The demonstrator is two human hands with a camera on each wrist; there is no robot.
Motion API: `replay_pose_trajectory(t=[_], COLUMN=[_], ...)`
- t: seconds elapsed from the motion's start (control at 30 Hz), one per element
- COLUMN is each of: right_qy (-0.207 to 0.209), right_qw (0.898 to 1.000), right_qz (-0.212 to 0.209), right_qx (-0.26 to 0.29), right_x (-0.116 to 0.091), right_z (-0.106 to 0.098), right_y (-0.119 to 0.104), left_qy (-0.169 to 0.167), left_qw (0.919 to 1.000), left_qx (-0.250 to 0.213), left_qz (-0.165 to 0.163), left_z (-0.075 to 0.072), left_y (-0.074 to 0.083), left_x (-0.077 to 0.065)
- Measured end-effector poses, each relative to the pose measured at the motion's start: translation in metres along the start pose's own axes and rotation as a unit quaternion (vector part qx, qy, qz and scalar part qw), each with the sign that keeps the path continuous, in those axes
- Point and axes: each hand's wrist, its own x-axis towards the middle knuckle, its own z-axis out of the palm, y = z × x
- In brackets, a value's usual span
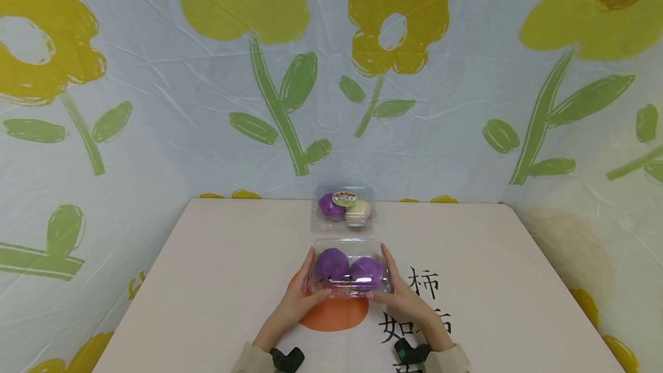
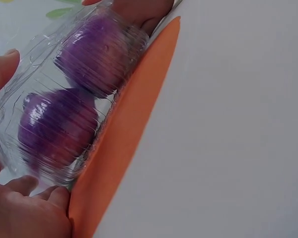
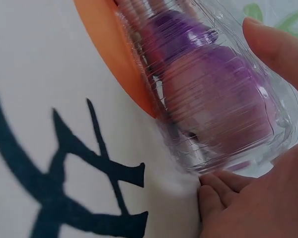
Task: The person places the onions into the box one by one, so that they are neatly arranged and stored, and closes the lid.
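A clear plastic clamshell box (image 1: pixel 348 292) is between my hands, over the orange shape on the tabletop. Inside it sit two round, purple, fruit-like pieces, the left one (image 1: pixel 332 264) and the right one (image 1: pixel 366 272), with pinkish undersides in the wrist views. My left hand (image 1: pixel 301 295) grips the box's left end, thumb at the near side. At the opposite end my right hand (image 1: pixel 403 298) holds it the same way. In the left wrist view fingers curl under the box's (image 2: pixel 39 79) lower edge. The right wrist view shows the thumb on one side and curled fingertips below.
Behind stands a second clear box (image 1: pixel 343 222) with a fruit sticker, holding one purple and one cream-coloured piece. The pale table (image 1: pixel 233 246) bears an orange print (image 1: pixel 334 318) and black characters (image 1: pixel 425 284). A flowered cloth (image 1: pixel 331 148) hangs behind and at both sides.
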Motion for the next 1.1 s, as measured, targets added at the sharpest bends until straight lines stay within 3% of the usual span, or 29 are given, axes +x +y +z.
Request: replay_pose_trajectory(t=[0.23,0.5,0.77,1.1], right_qy=[0.023,0.028,0.050,0.067], right_qw=[0.999,0.997,0.994,0.992], right_qz=[0.011,-0.022,-0.004,0.002], right_qx=[0.039,0.061,0.101,0.105], right_x=[0.015,0.028,0.030,0.031], right_z=[-0.003,-0.005,-0.001,0.003], right_y=[0.002,0.005,0.001,0.000], left_qy=[0.028,0.043,0.051,0.059], left_qw=[0.9994,0.9984,0.9977,0.9962], left_qx=[0.009,-0.035,-0.043,-0.064], left_qz=[-0.016,-0.005,-0.009,0.010], left_z=[-0.002,-0.005,-0.007,-0.006], left_y=[-0.004,-0.009,-0.010,-0.012], left_x=[0.015,0.027,0.031,0.031])
